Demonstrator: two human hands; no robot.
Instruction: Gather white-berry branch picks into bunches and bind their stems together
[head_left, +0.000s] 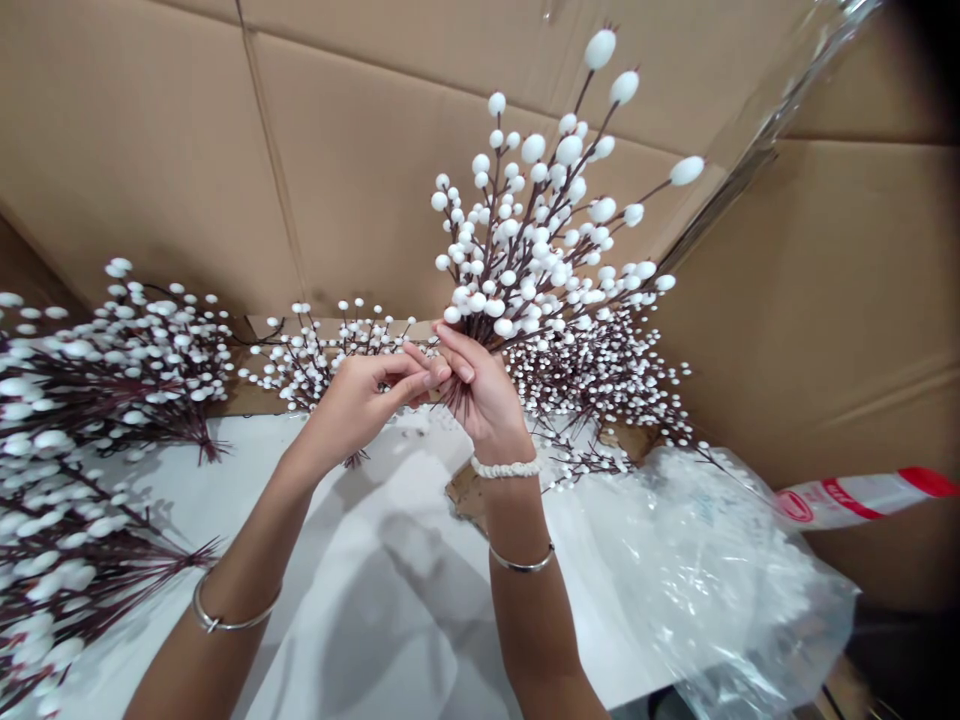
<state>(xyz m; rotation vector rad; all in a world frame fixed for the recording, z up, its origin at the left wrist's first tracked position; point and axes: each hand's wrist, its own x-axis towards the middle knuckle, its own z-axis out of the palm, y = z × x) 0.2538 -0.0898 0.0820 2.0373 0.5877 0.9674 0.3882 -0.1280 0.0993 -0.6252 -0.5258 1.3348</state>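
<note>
A bunch of artificial white berry stems [536,240] fans upward from my right hand [484,385]. The fingers of that hand are wrapped round the gathered brown stems, whose cut ends poke out below. My left hand [379,390] meets it from the side, thumb and fingertips pinched together close to the right fingers and the stem base. Whatever the left fingertips hold is too small or hidden to name. Behind the left hand lies another small bunch of white berry stems [296,360].
Bundled berry stems [112,370] are piled along the left. More loose stems [600,365] lie at the back right on the white tabletop [375,600]. A clear plastic bag [712,570] covers the right side, near a red-and-white packet [862,500]. Cardboard [150,130] walls the back.
</note>
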